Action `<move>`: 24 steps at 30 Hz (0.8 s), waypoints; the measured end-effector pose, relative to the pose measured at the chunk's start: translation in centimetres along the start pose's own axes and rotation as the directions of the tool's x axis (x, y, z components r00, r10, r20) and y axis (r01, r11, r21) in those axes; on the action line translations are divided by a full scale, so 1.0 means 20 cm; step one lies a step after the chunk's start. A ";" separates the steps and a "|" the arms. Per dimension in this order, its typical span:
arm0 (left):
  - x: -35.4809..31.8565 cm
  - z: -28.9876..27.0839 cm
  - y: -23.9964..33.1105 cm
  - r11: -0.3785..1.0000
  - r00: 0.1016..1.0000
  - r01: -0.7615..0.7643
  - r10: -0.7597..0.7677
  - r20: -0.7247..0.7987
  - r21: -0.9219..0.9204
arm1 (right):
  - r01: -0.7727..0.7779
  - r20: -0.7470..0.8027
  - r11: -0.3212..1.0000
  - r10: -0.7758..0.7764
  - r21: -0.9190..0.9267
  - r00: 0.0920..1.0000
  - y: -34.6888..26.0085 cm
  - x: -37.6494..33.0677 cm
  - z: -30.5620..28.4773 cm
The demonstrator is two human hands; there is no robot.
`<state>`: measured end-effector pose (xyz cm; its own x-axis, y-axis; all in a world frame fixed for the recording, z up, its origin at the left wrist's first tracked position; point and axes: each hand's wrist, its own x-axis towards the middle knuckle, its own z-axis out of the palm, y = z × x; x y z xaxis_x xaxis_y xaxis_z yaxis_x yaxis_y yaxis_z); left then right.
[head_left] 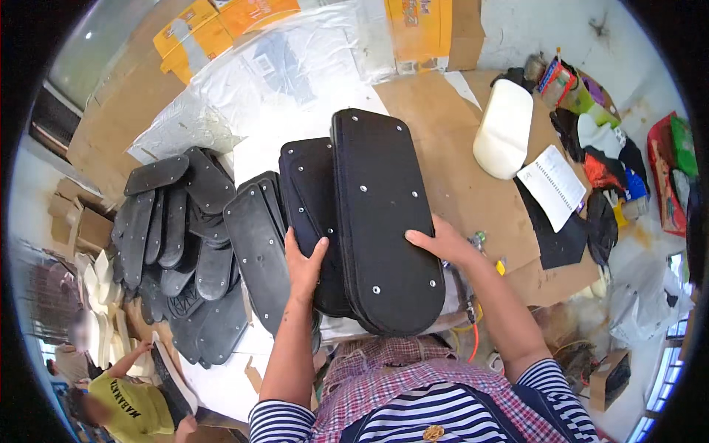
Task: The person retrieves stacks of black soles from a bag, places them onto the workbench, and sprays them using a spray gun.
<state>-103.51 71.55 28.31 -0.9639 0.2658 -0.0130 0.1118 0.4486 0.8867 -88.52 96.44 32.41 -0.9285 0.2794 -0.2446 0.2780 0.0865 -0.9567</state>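
Note:
A stack of long black panels with rounded ends and silver studs (391,214) lies in front of me. My right hand (447,240) grips its right edge, thumb on top and the other fingers hidden beyond the edge. Just left of it is a second pile of similar dark studded panels (314,173), partly covered by the first. My left hand (304,266) rests on this second pile with thumb and forefinger apart; its other fingers are hard to make out. Farther left lie smooth, shinier black studded plates (255,244), close to my left wrist.
A big heap of black plates (173,236) covers the table's left side. A cream foam pad (506,129), an open spiral notebook (552,181) and a black cloth piece (554,240) lie at right on brown cardboard (450,148). A person in a yellow shirt (133,410) works at lower left.

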 end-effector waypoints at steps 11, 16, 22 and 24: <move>0.01 -0.10 -0.29 0.574 0.970 0.245 -0.146 0.196 -0.782 | 0.076 0.055 0.866 -0.056 -0.494 0.997 -0.32 0.07 0.19; 0.06 -0.22 -0.10 0.612 0.888 0.428 -0.146 0.437 -0.665 | -0.010 0.056 0.734 0.066 -0.679 0.996 -0.42 0.11 0.31; 0.11 -0.25 -0.12 0.535 0.848 0.507 -0.168 0.502 -0.676 | -0.002 -0.164 0.992 -0.018 -0.123 0.986 -0.10 0.38 0.16; 0.10 -0.23 -0.09 0.520 0.833 0.537 -0.202 0.515 -0.665 | -0.199 -0.165 0.966 0.226 0.163 0.960 -0.02 0.38 0.19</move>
<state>-106.78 67.31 28.79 -0.7014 0.5703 -0.4276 -0.6198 -0.1917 0.7610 -96.71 94.90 30.26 -0.7881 0.4456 -0.4245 0.4131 -0.1283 -0.9016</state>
